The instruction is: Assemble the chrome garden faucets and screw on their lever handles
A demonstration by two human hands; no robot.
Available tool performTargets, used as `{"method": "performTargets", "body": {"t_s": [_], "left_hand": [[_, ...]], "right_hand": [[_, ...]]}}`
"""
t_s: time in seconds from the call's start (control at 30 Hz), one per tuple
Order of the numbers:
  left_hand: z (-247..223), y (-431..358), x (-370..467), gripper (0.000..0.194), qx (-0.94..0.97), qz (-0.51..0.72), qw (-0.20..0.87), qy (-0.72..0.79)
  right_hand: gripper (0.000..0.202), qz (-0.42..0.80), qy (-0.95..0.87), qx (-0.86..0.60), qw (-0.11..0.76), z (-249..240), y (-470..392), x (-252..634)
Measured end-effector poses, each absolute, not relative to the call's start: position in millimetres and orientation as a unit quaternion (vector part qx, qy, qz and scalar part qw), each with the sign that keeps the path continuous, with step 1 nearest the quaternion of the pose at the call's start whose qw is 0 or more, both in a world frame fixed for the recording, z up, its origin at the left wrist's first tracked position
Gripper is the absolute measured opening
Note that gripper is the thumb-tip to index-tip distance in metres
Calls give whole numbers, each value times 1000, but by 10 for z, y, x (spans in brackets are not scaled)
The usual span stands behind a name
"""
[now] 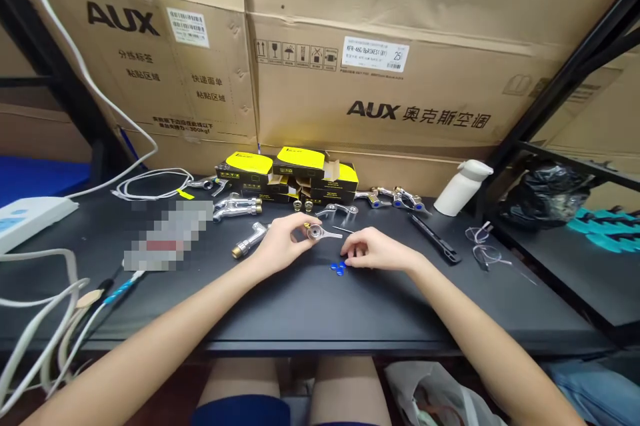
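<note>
My left hand (285, 239) is closed around a chrome faucet handle (324, 233), its round hollow end turned up and its lever pointing right. A little to the right, my right hand (373, 249) is low over the table with curled fingers. Its fingertips are right at a small group of blue round caps (341, 272); whether one is pinched is hidden. Behind the hands lie more loose chrome handles (345, 210) and small brass-coloured fittings (303, 206). Left of my left hand are a chrome valve body (250, 239) and further chrome bodies (237, 206).
Black-and-yellow boxes (300, 169) are stacked at the back against large cartons (300, 99). To the right are chrome handles (400, 198), a white bottle (463, 187), a black utility knife (435, 238) and glasses (485, 246). Cables (65, 279) and a power strip (35, 219) occupy the left.
</note>
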State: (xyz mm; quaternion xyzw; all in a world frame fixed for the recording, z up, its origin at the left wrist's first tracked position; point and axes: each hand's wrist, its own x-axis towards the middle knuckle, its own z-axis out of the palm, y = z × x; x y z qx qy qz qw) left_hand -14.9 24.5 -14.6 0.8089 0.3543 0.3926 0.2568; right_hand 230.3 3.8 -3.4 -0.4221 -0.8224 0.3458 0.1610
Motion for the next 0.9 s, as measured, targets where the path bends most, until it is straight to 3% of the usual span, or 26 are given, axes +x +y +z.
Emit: {"method": "performTargets", "body": {"t_s": [0.17, 0.5, 0.73, 0.9], "left_hand": [[-121, 196, -140, 24, 817, 410, 236, 330], [-154, 147, -83, 26, 826, 416, 219, 311], [-134, 62, -48, 27, 843, 431, 137, 292], [-123, 6, -24, 34, 850, 485, 49, 199]], "right_hand": [[12, 193, -814, -494, 237, -29, 130, 2412], [10, 91, -853, -465, 216, -107, 118, 2353], [15, 79, -784, -423, 447, 49, -90, 2184], [24, -2, -791, -356, 497, 107, -309, 2052]]}}
